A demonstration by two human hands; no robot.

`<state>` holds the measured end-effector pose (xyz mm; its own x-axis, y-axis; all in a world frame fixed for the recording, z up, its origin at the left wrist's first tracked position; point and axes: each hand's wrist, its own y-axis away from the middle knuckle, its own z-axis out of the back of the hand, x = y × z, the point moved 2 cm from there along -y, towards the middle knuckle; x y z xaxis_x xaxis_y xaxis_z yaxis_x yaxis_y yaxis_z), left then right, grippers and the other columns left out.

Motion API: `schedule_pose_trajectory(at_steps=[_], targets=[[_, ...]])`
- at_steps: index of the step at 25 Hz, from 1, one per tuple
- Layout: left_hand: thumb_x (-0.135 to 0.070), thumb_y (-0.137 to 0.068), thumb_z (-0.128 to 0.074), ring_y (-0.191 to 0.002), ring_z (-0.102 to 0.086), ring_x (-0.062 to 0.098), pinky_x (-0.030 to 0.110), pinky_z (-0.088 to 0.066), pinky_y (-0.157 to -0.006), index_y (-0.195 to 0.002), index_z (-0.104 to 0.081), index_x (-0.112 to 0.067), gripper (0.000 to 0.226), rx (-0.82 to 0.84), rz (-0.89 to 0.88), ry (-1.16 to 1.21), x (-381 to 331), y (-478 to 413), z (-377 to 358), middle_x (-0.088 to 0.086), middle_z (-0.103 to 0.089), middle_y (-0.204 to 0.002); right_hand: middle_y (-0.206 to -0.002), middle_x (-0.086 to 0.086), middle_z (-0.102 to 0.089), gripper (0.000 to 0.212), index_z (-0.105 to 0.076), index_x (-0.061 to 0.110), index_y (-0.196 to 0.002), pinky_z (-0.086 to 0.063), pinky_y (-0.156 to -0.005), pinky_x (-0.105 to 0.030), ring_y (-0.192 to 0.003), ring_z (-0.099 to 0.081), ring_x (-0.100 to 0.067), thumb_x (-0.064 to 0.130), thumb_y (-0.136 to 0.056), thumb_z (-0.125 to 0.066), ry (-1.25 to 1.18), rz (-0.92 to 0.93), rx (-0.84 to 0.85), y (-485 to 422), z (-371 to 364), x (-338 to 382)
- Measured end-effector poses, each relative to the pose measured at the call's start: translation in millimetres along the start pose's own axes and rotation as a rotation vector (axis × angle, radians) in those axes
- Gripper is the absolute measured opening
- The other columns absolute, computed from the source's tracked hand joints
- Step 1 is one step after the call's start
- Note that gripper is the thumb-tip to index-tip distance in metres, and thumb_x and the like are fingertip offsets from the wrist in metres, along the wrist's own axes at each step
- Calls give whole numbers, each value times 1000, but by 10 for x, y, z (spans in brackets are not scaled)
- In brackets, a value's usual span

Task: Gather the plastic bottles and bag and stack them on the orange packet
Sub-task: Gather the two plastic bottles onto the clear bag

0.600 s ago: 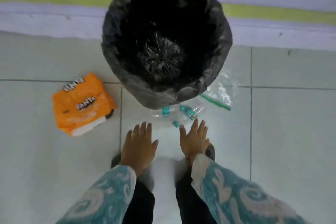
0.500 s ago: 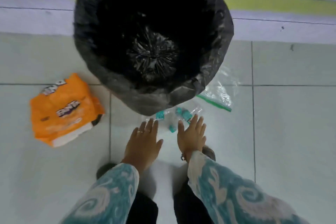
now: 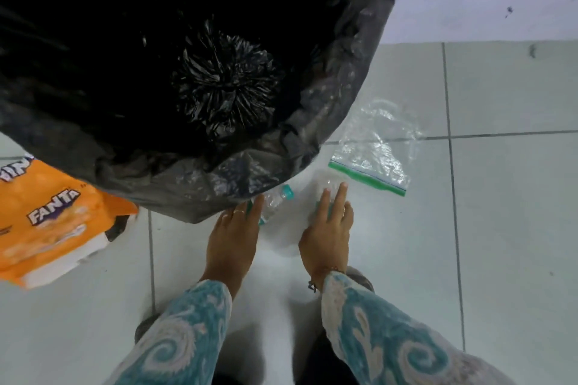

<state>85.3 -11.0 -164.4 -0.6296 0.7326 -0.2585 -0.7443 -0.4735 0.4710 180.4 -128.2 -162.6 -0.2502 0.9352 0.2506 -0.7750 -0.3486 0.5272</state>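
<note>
The head view looks straight down at a pale tiled floor. A bin lined with a black bag fills the upper left, its rim reaching close to the hands.

The left hand lies palm down with fingers stretched forward and fairly flat. Its fingertips rest on or against a crushed clear plastic bottle with a teal cap, which lies on the floor right at the foot of the bin. The hand is not closed around it; whether it has any hold cannot be told. A ring shows on one finger.

The right hand is also spread open, palm down, fingers pointing away from the person. Under its fingers lies a second clear bottle, blurred, with a bit of teal showing beneath the palm. The hand covers it rather than wrapping it. A thin bracelet sits at the wrist.

Just beyond the right hand's fingertips, near but apart, a clear zip bag with a green strip lies flat on the floor, to the right of the bin.

The orange packet, printed with FANTA, lies at the left edge, partly tucked under the bin's rim in this view and well apart from the bottles and the bag.

Both sleeves carry a teal and cream swirl pattern.
</note>
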Motion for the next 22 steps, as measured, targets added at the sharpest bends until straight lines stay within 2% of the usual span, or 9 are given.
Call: schedule_pose_trajectory(at_steps=[3,6,8,11,15,17,18,20,22], targets=[[-21,-88,-60,-123,-52,22,33,-44,-104,-144,-29,-17,64,52,161,175,-353,178,136,8,-50,-139,-162,-15,5,73,-7,11,-151,-20,-119,-46,-146,-10,-41,0,-88,-43,-48,19,42,137,286,-198],[-23,-87,-63,-118,-54,22,32,-45,-97,-143,-31,-19,65,64,283,403,-893,211,423,7,-54,-135,-162,-14,4,75,-6,11,-151,-19,-120,-45,-147,-8,-39,6,-91,-50,-109,5,54,114,712,-355],[-22,-85,-66,-116,-56,23,32,-47,-93,-142,-33,-18,66,44,358,571,-1180,41,567,9,-57,-132,-162,-12,6,77,-4,12,-151,-14,-119,-39,-148,-6,-36,8,-91,-52,-174,11,42,-77,968,-422],[-20,-84,-67,-115,-57,25,33,-48,-91,-139,-35,-16,63,29,355,702,-1562,-543,624,11,-57,-131,-163,-9,6,77,-1,15,-151,-4,-113,-31,-150,-2,-30,9,-93,-51,-285,31,27,-610,1236,-539],[-22,-87,-63,-118,-53,28,29,-44,-83,-143,-27,-18,66,89,364,788,-1815,-1288,455,10,-51,-138,-163,-6,3,76,-1,13,-151,-14,-120,-37,-150,-6,-26,2,-92,-47,-464,-28,45,-1241,1307,-712],[-26,-89,-59,-118,-53,28,29,-45,-85,-144,-26,-20,63,136,328,767,-1845,-1493,303,9,-49,-139,-163,-10,0,73,0,9,-151,-19,-122,-40,-149,-11,-28,11,-95,-46,-505,-29,63,-1398,1230,-852],[-32,-91,-54,-122,-49,30,33,-45,-93,-143,-27,-21,60,144,316,703,-1831,-1560,243,10,-45,-143,-163,-11,-2,73,-1,8,-151,-18,-122,-46,-149,-11,-30,23,-96,-47,-464,-26,72,-1435,1180,-911],[-49,-92,-40,-138,-25,35,50,-29,-111,-145,-22,-21,63,164,329,471,-1790,-1654,138,11,-23,-155,-163,-11,2,76,0,13,-152,-4,-122,-55,-150,4,-30,50,-96,-36,-289,-80,60,-1448,1071,-1011],[-61,-90,-26,-144,3,34,56,-8,-115,-147,-12,-23,70,214,363,344,-1760,-1725,78,8,1,-160,-163,-9,11,73,-1,27,-151,5,-116,-60,-148,18,-32,62,-92,-26,-244,-225,41,-1462,1013,-1052]])
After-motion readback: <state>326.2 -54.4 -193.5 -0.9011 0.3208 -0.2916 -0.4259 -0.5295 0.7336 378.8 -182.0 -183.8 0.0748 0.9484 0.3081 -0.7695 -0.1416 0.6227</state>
